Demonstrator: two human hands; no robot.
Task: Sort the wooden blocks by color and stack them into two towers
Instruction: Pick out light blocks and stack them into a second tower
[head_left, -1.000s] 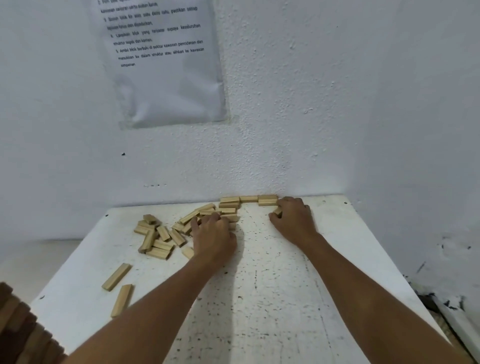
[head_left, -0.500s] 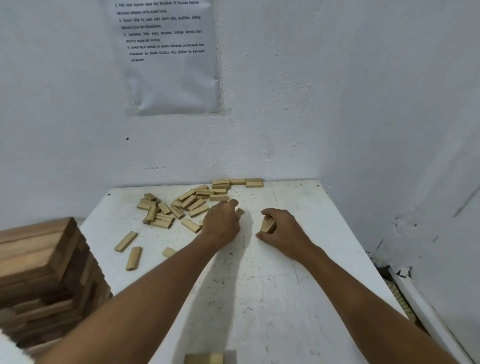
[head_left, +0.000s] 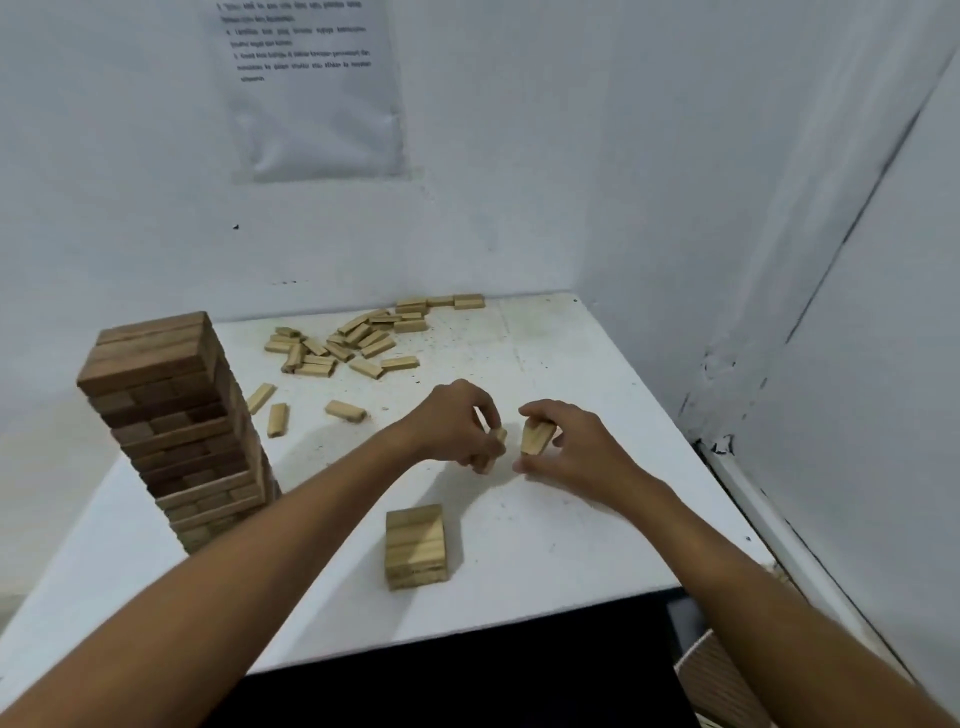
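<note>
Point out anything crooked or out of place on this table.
The tall dark tower at the table's left looks twisted: its upper layers sit skewed against the lower ones. Light blocks lie scattered at the back, unsorted. The short light stack looks square.

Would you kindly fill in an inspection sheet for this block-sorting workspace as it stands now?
Surface: white table, speckled with dark marks.
Job's things: tall dark tower at the left; low light stack near the front edge; loose light blocks heaped toward the far edge, three more lying apart nearer the tower.
Clutter: nothing seen.
Hands: left hand pinches a light block; right hand holds light blocks, exact count unclear; both are above the table centre.
Cables: nothing seen.
Surroundings: white walls meeting in a corner; printed sheet on the back wall, text too blurred to read.
</note>
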